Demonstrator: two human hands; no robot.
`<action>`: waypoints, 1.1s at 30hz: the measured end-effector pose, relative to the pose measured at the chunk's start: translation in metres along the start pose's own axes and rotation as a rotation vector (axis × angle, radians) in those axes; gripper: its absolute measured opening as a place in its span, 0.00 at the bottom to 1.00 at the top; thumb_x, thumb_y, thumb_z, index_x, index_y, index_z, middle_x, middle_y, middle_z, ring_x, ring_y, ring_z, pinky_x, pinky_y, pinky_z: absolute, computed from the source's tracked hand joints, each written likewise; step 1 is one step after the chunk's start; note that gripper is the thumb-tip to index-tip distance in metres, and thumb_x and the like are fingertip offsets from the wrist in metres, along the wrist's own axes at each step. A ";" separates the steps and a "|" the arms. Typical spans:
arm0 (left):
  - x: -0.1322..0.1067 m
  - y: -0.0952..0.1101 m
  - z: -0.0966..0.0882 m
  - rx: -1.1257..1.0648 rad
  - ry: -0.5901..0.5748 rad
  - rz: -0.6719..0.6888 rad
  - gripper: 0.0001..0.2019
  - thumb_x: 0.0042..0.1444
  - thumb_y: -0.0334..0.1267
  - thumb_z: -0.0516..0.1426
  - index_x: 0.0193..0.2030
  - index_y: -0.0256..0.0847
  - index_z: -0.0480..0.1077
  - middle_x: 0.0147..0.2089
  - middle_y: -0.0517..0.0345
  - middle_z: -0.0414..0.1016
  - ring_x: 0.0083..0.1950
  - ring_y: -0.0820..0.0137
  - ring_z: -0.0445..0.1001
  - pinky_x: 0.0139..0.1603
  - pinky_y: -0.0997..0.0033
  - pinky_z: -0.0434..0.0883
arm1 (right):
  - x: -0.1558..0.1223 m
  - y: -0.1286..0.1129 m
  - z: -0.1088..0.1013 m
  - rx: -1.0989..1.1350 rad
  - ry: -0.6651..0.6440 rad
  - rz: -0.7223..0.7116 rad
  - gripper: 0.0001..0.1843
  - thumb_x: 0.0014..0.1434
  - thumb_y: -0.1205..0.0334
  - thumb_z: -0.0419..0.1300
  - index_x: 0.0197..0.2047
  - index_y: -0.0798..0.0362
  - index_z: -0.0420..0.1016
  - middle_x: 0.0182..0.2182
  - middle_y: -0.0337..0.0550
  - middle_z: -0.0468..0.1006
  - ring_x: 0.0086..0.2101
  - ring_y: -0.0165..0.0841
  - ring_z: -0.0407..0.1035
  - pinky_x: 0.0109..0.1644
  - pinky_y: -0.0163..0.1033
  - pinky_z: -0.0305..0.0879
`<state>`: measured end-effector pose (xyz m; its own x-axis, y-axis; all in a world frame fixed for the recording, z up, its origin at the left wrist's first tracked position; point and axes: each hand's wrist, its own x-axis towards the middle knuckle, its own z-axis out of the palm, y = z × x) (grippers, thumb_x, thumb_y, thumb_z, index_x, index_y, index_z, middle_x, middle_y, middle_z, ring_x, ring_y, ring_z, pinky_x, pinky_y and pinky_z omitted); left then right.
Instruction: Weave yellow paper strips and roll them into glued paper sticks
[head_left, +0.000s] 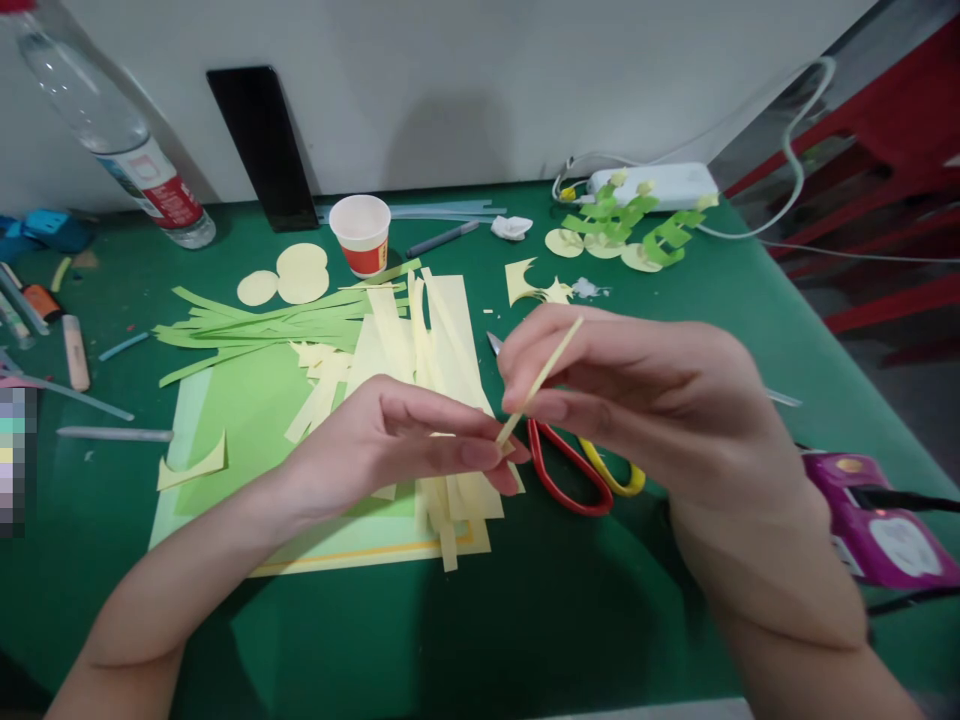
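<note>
A narrow pale-yellow paper strip (pixel 551 365) slants up between my two hands. My left hand (pixel 427 430) pinches its lower end between thumb and fingers. Higher up, my right hand (pixel 600 370) grips the same strip with thumb and forefinger. Under and behind my right hand lie scissors (pixel 574 470) with red and yellow handles, their blades partly hidden. Below my left hand are several cut yellow paper strips (pixel 457 350) on yellow sheets. Green paper strips (pixel 277 325) and a green sheet (pixel 247 400) lie to the left.
Yellow paper discs (pixel 300 272) lie near a paper cup (pixel 361 235). Curled green paper pieces on discs (pixel 611 220) stand by a white power strip (pixel 652 185). A bottle (pixel 112 130), phone (pixel 262 145), pen (pixel 442 238) and purple box (pixel 877 520) are around the table.
</note>
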<state>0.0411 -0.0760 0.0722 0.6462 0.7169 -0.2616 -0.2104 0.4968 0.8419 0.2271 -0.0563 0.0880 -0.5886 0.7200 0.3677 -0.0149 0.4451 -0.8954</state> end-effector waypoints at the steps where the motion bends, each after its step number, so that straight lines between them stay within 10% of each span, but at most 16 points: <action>1: 0.000 0.000 0.000 -0.009 -0.008 -0.001 0.06 0.52 0.30 0.60 0.32 0.44 0.78 0.29 0.65 0.79 0.32 0.77 0.76 0.39 0.80 0.73 | 0.000 0.000 0.000 0.017 -0.007 0.012 0.08 0.56 0.75 0.55 0.28 0.57 0.69 0.28 0.38 0.72 0.33 0.23 0.64 0.33 0.27 0.63; 17: -0.003 -0.004 -0.003 0.019 0.088 0.032 0.07 0.50 0.29 0.61 0.30 0.46 0.77 0.28 0.70 0.78 0.30 0.82 0.75 0.34 0.85 0.71 | 0.003 0.006 -0.002 -0.070 -0.067 -0.005 0.01 0.54 0.67 0.59 0.32 0.56 0.71 0.28 0.39 0.72 0.31 0.26 0.63 0.29 0.32 0.61; 33: -0.004 0.018 0.009 0.312 0.006 -0.256 0.05 0.50 0.30 0.59 0.26 0.39 0.74 0.23 0.66 0.73 0.27 0.79 0.70 0.32 0.81 0.67 | 0.007 0.019 -0.009 -0.128 -0.248 -0.412 0.06 0.53 0.75 0.57 0.30 0.56 0.72 0.27 0.41 0.72 0.28 0.23 0.66 0.33 0.31 0.66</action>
<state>0.0410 -0.0744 0.0930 0.6447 0.5920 -0.4836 0.1904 0.4883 0.8516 0.2302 -0.0385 0.0758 -0.7298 0.3288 0.5995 -0.1964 0.7390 -0.6444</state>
